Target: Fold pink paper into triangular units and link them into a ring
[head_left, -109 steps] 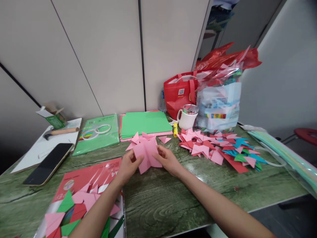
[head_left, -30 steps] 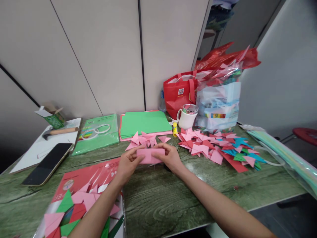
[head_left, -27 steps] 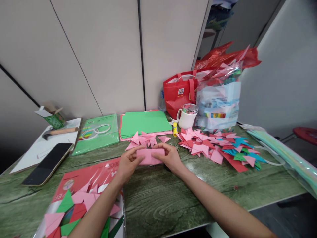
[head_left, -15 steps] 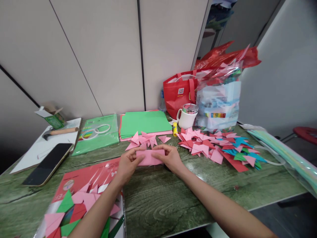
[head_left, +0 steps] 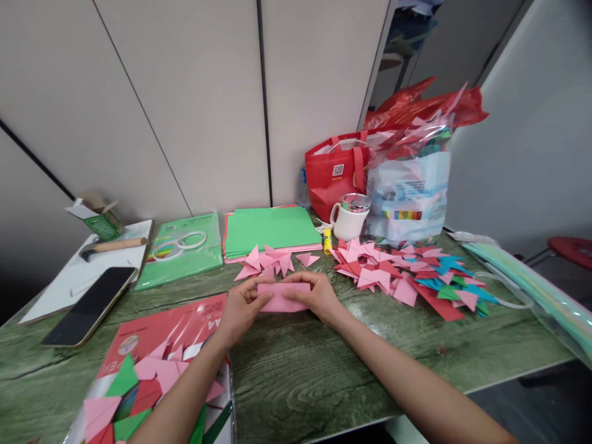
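A folded strip of pink paper (head_left: pixel 283 300) is stretched between my two hands just above the table. My left hand (head_left: pixel 241 305) pinches its left end between thumb and fingers. At the right end, my right hand (head_left: pixel 317 295) grips it the same way, thumb on the near face. Just beyond the paper lie several folded pink paper pieces (head_left: pixel 266 262). To the right spreads a heap of pink, red, blue and green folded pieces (head_left: pixel 379 271). Under my left forearm, more folded pieces (head_left: pixel 157 376) rest on a red and white paper packet (head_left: pixel 161 317).
Green paper sheets (head_left: pixel 272 228) are stacked at the back, beside a yellow glue stick (head_left: pixel 327 241) and a white mug (head_left: pixel 349 221). Red (head_left: pixel 330 179) and clear plastic bags (head_left: pixel 407 197) stand behind. A phone (head_left: pixel 90 306), a hammer (head_left: pixel 113 245) and a small box (head_left: pixel 99 221) occupy the left.
The pink paper and both hands have shifted very slightly to the right. The strip's upper part is turned a little more toward me. Everything else looks the same.
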`<state>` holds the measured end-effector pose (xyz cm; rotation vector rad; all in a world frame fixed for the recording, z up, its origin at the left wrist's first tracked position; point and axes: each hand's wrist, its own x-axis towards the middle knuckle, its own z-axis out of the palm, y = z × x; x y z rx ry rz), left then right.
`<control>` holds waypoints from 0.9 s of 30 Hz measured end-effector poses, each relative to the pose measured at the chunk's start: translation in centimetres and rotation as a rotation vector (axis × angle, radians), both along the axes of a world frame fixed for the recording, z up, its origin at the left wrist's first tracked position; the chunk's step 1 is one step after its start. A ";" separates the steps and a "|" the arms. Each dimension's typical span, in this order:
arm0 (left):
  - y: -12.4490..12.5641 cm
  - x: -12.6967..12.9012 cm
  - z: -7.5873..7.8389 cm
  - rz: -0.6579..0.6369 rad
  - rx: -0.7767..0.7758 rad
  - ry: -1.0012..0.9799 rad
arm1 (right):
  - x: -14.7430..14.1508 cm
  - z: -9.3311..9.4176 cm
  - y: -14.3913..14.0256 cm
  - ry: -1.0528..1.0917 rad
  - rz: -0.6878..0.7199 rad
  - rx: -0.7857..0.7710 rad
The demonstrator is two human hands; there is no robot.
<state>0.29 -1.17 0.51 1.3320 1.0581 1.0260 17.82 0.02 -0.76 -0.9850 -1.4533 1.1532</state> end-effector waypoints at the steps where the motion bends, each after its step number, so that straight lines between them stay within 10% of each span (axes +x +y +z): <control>1: 0.0 0.0 0.1 0.003 -0.003 0.000 | 0.0 0.0 0.0 0.000 -0.006 0.001; 27: -0.1 0.1 0.2 0.054 -0.003 0.050 | 0.0 0.4 -0.2 -0.018 -0.038 0.000</control>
